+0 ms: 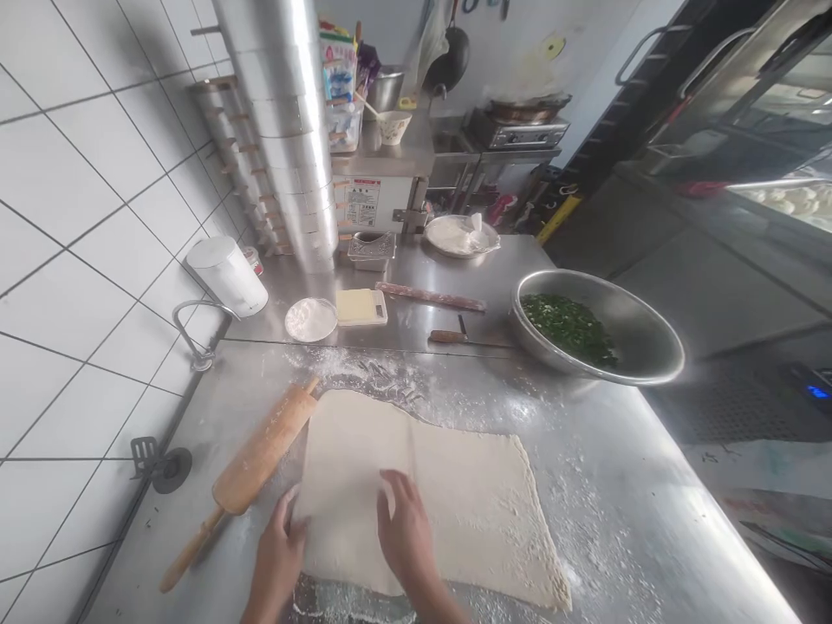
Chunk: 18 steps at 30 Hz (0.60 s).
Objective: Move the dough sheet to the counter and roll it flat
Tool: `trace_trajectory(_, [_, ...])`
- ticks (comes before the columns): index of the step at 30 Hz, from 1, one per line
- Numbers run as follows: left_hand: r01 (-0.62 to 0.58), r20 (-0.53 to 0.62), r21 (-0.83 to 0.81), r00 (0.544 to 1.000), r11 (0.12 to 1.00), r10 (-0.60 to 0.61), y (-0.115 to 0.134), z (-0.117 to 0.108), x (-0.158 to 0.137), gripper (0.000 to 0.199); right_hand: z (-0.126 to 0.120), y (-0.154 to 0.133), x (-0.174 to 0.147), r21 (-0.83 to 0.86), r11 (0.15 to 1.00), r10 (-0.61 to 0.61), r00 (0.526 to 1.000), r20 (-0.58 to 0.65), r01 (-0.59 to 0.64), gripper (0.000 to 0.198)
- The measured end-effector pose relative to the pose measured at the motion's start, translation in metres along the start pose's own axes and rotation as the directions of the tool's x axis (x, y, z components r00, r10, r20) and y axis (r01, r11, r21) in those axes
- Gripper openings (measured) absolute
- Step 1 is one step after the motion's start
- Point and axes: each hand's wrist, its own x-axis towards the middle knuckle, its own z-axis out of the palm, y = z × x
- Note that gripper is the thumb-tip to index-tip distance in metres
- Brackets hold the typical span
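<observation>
A wide, flat sheet of dough [364,485] lies on the floured steel table, with a crease or seam running down near its middle. At the sheet's left edge is my left hand [278,542], thumb and fingers apart, touching or very close to the dough. My right hand [406,529] is over the middle of the sheet with its thumb spread from the fingers; whether it presses on the dough I cannot tell. A wooden rolling pin [263,451] rests diagonally to the left of the dough, apart from both hands.
Behind the dough stand a steel bowl of chopped greens [572,329], a small knife [448,335], a flat stick [429,297], a kitchen scale [361,307], a dish of flour [311,320] and a flour basin [455,236]. Tall steamer stacks [286,130] and a tiled wall [84,260] border the left.
</observation>
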Motion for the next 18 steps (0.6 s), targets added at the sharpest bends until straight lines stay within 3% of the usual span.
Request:
trace_trajectory(2, [-0.019, 0.005, 0.221, 1.000, 0.975, 0.019, -0.011, -0.011, -0.005, 0.067, 0.008, 0.024, -0.045, -0.201, 0.934, -0.294, 0.955, 0.035, 0.295, 0.049])
trace_trajectory(4, [-0.021, 0.057, 0.411, 0.998, 0.911, -0.003, -0.016, -0.022, -0.011, 0.061, 0.025, 0.041, -0.082, -0.261, 0.768, -0.577, 0.809, 0.111, 0.584, 0.062])
trace_trajectory(5, [-0.042, 0.054, 0.475, 0.998, 0.879, 0.019, -0.016, -0.029, -0.013, 0.054, 0.033, 0.047, -0.095, -0.235, 0.707, -0.664, 0.740, 0.107, 0.667, 0.062])
trace_trajectory(6, [-0.080, 0.013, 0.519, 0.996, 0.851, 0.086, -0.013, -0.038, -0.014, 0.047, 0.036, 0.053, -0.105, -0.193, 0.681, -0.705, 0.704, 0.087, 0.706, 0.060])
trace_trajectory(7, [-0.127, -0.074, 0.551, 0.977, 0.825, 0.200, -0.010, -0.048, -0.013, 0.041, 0.033, 0.060, -0.110, -0.152, 0.709, -0.689, 0.722, 0.062, 0.689, 0.056])
trace_trajectory(8, [-0.170, -0.202, 0.582, 0.917, 0.795, 0.344, -0.004, -0.058, -0.010, 0.038, 0.024, 0.068, -0.112, -0.123, 0.770, -0.627, 0.778, 0.037, 0.627, 0.052])
trace_trajectory(10, [-0.233, -0.416, 0.651, 0.686, 0.722, 0.597, 0.009, -0.075, -0.001, 0.030, -0.014, 0.090, -0.102, -0.149, 0.933, -0.334, 0.942, -0.022, 0.327, 0.047])
trace_trajectory(11, [-0.261, -0.447, 0.678, 0.597, 0.687, 0.667, 0.016, -0.078, 0.004, 0.025, -0.040, 0.104, -0.092, -0.183, 0.975, -0.153, 0.980, -0.131, 0.128, 0.042])
trace_trajectory(12, [-0.306, -0.432, 0.690, 0.553, 0.656, 0.713, 0.025, -0.076, 0.008, 0.022, -0.069, 0.119, -0.080, -0.200, 0.976, 0.036, 0.966, -0.257, -0.090, 0.045])
trace_trajectory(13, [-0.381, -0.379, 0.681, 0.548, 0.626, 0.746, 0.034, -0.067, 0.012, 0.019, -0.098, 0.133, -0.066, -0.205, 0.930, 0.220, 0.908, -0.357, -0.306, 0.056])
trace_trajectory(15, [-0.575, -0.204, 0.558, 0.604, 0.599, 0.770, 0.055, -0.033, 0.014, 0.018, -0.146, 0.157, -0.037, -0.125, 0.791, 0.500, 0.751, -0.430, -0.598, 0.081])
trace_trajectory(16, [-0.650, -0.114, 0.453, 0.636, 0.610, 0.763, 0.066, -0.008, 0.012, 0.020, -0.163, 0.165, -0.023, -0.059, 0.747, 0.595, 0.704, -0.388, -0.663, 0.086])
trace_trajectory(18, [-0.712, 0.043, 0.232, 0.689, 0.663, 0.724, 0.092, 0.050, 0.004, 0.023, -0.180, 0.172, 0.002, 0.033, 0.716, 0.682, 0.689, -0.245, -0.697, 0.082])
